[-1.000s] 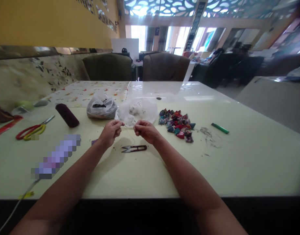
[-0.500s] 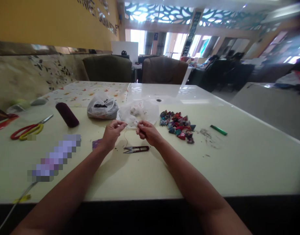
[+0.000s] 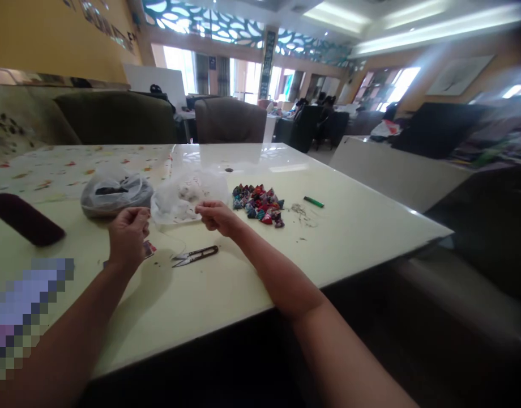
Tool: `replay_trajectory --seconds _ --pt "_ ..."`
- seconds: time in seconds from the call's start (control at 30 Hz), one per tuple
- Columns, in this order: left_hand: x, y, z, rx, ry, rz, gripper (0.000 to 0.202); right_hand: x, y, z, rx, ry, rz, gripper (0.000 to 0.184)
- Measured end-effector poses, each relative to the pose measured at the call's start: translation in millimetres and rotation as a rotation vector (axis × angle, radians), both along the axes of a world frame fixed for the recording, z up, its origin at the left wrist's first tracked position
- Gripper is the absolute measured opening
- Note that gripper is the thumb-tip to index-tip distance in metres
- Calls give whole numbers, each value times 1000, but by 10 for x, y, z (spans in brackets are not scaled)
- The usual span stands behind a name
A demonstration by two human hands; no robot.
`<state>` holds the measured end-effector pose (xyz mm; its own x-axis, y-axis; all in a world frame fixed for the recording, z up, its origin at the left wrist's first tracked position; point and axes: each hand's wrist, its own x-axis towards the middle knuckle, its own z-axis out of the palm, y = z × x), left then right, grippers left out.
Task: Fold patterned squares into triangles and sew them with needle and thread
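My left hand [image 3: 128,238] is closed in a pinch above the table. A thin pale thread [image 3: 179,241] runs from near its fingertips down toward the snips. My right hand [image 3: 216,217] is pinched too, in front of the white bag; what is between its fingers is too small to make out. Below and between the hands lie the thread snips [image 3: 196,256], blades apart and pointing left. A small piece of patterned fabric [image 3: 149,249] shows partly behind my left wrist. To the right of my right hand sits a cluster of small stuffed patchwork pieces [image 3: 260,204].
A white plastic bag with white stuffing [image 3: 190,195] and a bag with dark contents [image 3: 116,195] stand behind the hands. At left are a dark maroon thread cone [image 3: 26,220] and a blurred-out item [image 3: 26,306]. Thread scraps [image 3: 302,214] and a green cutter [image 3: 314,202] lie right.
The view has swung to the right, so the table things sit further left. My hands have moved further apart, both still pinched.
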<state>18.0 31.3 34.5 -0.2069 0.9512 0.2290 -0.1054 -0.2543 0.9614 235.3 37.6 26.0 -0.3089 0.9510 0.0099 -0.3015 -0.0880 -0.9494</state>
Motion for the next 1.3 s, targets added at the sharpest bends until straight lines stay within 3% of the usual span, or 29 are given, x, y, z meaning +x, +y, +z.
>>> replay_trajectory --seconds 0.1,0.23,0.3,0.37,0.47,0.63,0.83,0.97,1.1,1.17,1.23,1.3 --pt "41 -57 -15 76 91 -46 14 19 -28 42 30 -9 -38 23" --pt "138 -198 -15 195 294 -117 13 -223 -186 -4 34 -2 187 35" --pt "153 -230 1 224 339 -96 12 -342 -249 -45 24 -18 285 28" --pt "126 -210 14 249 310 -50 11 -382 -252 -65 17 -35 284 23" --pt "51 -108 13 278 187 15 10 -256 -156 -19 1 -45 159 21" --pt "13 0 -27 250 114 18 12 209 -27 180 -5 -111 -40 18" --pt "34 6 -105 206 201 -13 14 565 -7 250 -39 -320 -32 17" --pt "-11 45 -112 103 349 -87 16 622 -15 239 -75 -610 -32 16" --pt "-109 129 -86 100 343 21 18 722 -10 233 -18 -1118 -128 14" --pt "-175 188 -80 123 305 73 18 792 21 235 6 -1216 -173 10" --pt "-233 246 -91 163 289 139 14 830 54 251 87 -1269 -301 3" --pt "-261 291 -120 232 299 226 12 802 66 280 232 -1319 -560 17"
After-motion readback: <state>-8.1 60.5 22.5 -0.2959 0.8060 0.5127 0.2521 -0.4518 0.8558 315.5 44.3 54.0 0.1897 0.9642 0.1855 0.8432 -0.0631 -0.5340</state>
